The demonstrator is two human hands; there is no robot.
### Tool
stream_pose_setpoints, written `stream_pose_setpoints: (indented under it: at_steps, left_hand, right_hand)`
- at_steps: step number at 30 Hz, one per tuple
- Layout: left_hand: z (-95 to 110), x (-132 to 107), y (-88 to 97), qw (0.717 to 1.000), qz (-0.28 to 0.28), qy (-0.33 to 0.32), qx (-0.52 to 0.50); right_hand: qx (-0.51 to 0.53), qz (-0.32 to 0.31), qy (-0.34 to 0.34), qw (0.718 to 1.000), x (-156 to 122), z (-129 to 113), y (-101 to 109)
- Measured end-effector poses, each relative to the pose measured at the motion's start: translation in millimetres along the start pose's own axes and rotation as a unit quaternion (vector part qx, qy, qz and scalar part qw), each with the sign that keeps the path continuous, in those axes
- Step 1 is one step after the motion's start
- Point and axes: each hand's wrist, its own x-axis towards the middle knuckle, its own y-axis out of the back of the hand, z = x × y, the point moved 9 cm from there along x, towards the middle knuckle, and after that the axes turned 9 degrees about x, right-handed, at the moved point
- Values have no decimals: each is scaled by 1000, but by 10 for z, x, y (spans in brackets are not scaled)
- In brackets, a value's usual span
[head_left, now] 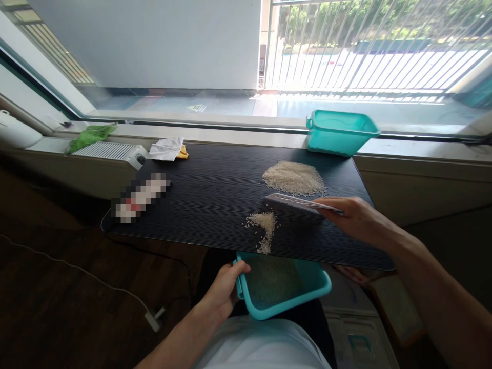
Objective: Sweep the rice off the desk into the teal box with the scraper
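My left hand (225,288) grips the left end of a teal plastic bin (286,307), which sits just under the table's near edge above my lap. A pale layer, seemingly rice, covers its shadowed bottom. In my right hand (355,218) is a thin white slotted plate (294,201), held over the dark table (211,187) with its length pointing left. Behind that plate lies a large pile of white rice (294,177). A smaller patch of rice (265,225) trails toward the near edge, above the bin.
A second teal bin (342,136) stands at the back right by the window. White and yellow cloths (167,149) lie at the back left, and a blurred-out object (142,197) is on the table's left. A green cloth (92,136) rests on the radiator (111,152). A white cable (88,271) crosses the floor.
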Motion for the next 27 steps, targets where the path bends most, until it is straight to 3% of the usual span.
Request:
stream_pose_setpoints:
  at_steps: [4,11,20,27]
  left_hand:
    - [10,-18,-17,1000,1,2,-6]
    - [23,-23,-24,1000,2,4,3]
    - [19,-23,-24,1000,6,5,11]
    - [15,-19,-3,1000,10,3,5]
  right_hand:
    - [3,-27,3,1000,-77,-36,-26]
    - [26,-59,-12,998,-452,-66,-34]
    - [111,-149,-33,982,-800,-245,-241]
    - [75,-82,-34,993,-727,-163,-134]
